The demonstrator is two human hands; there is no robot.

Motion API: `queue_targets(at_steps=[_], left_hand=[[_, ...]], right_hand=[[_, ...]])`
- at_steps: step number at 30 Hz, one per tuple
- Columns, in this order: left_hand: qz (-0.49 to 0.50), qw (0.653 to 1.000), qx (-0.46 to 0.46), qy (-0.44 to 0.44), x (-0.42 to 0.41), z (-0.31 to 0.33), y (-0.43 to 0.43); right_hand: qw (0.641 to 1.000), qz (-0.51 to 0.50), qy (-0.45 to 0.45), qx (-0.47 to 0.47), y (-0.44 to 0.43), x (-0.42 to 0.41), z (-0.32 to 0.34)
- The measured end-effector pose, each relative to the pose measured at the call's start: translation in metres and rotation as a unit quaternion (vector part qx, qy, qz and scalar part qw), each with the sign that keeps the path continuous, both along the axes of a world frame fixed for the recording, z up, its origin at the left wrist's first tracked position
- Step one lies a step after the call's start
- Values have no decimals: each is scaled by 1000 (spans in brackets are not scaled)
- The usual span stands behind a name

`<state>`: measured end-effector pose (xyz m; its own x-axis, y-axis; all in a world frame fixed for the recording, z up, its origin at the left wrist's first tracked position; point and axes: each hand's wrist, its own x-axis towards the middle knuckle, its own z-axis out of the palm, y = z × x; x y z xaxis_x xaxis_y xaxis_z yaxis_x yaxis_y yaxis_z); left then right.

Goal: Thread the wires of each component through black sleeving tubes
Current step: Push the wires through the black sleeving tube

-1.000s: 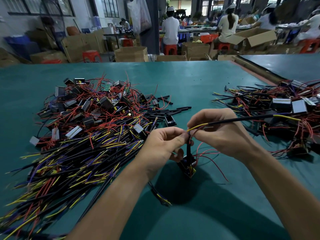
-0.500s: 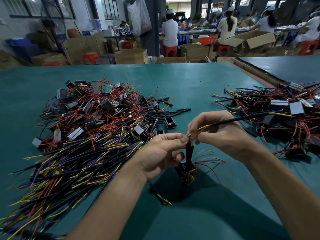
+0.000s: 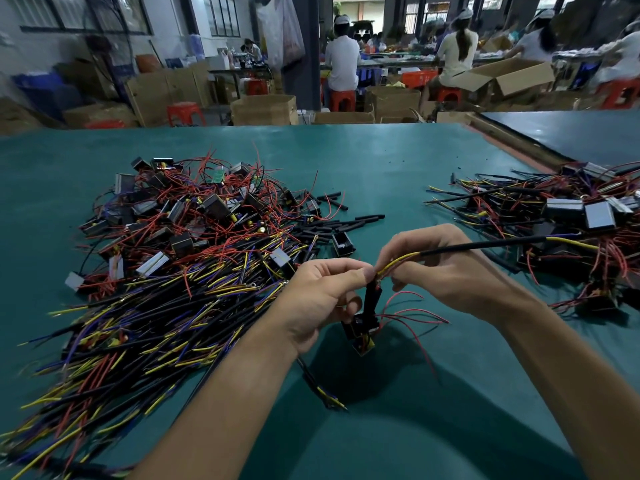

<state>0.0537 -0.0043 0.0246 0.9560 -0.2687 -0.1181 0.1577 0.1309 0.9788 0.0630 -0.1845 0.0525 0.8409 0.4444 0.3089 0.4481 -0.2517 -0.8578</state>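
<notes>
Since a second ago the short black sleeving tube (image 3: 371, 299) has slid down out of the fingertips, so more of its length shows below them, and the component (image 3: 360, 336) hangs a little lower over the table; both hands sit almost where they were. The left hand (image 3: 322, 299) has thumb and forefinger pinched together on the top end of that short tube, the other fingers curled in beneath. The right hand (image 3: 446, 268), its fingertips almost touching the left's, is curled round a yellow wire (image 3: 398, 261) just where it leaves a long black sleeving tube (image 3: 485, 244), which runs out past the knuckles to the right. Thin red wires (image 3: 412, 315) loop loose below the right fingers, beside the component. Under both hands lies a teal table (image 3: 381, 168). Left of the left fingers spreads a big heap of components and wires (image 3: 173, 254) in red, yellow, blue and black. Just beyond the fingertips lie loose black tubes (image 3: 346, 223). Right of the right hand is a smaller heap (image 3: 571, 220) of the same parts. One sleeved lead (image 3: 318, 386) lies below the left wrist. Far beyond the fingers the room is a workshop: cardboard boxes (image 3: 263, 110), red stools (image 3: 185, 112), seated workers in white (image 3: 341, 60) with their backs turned, windows (image 3: 69, 12) at far left and a second dark table (image 3: 571, 133) at far right.
</notes>
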Motion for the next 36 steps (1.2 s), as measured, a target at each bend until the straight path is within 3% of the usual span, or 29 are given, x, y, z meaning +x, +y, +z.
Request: queue_targets(at_steps=[13, 26, 36], left_hand=[[41, 998, -39, 14, 3, 3, 0], [-3, 998, -68, -7, 2, 3, 2], [-48, 997, -55, -5, 1, 6, 3]], right_hand=[[998, -31, 14, 44, 1, 2, 0], [993, -43, 39, 100, 0, 2, -1], [993, 11, 52, 104, 2, -1, -1]])
